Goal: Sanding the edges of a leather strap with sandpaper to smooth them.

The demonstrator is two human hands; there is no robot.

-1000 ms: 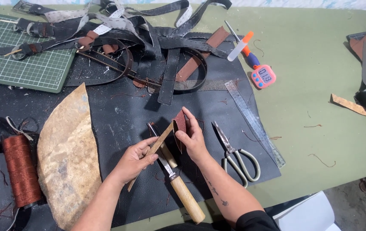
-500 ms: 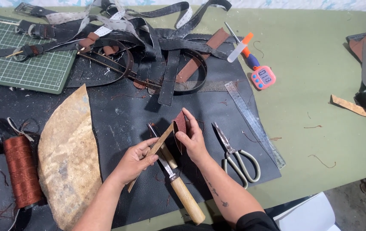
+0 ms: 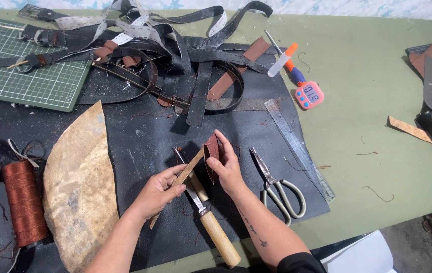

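Both hands sit close together over the black leather sheet [image 3: 140, 146], near the bottom middle of the pic. Left hand [image 3: 158, 192] is closed round a thin wooden stick [image 3: 183, 177]; thumb on top, fingers curled under it. Stick is tilted, its top end goes up to the right & touches the small dark red leather piece [image 3: 212, 151]. Right hand [image 3: 228, 169] grips that red piece, fingers wrapped round it from the right side, so the piece looks bent over & stands up between the 2 hands.

Just under the hands lies a knife w/ a wood handle [image 3: 218, 237], flat on the black sheet, blade end tucked under the hands. Scissors [image 3: 276, 187] lie just to the right of the right hand, not touching it. Metal ruler [image 3: 299, 149] is a bit further right, at the sheet's edge.

Left of the hands: big tan hide piece [image 3: 77, 192], then a spool of red-brown thread [image 3: 24, 202]. Up top: pile of black & brown straps [image 3: 175, 65], green cutting mat [image 3: 29, 71] at top left. Small pink timer [image 3: 309, 94] sits on the green table [image 3: 377, 101], well apart from the hands.
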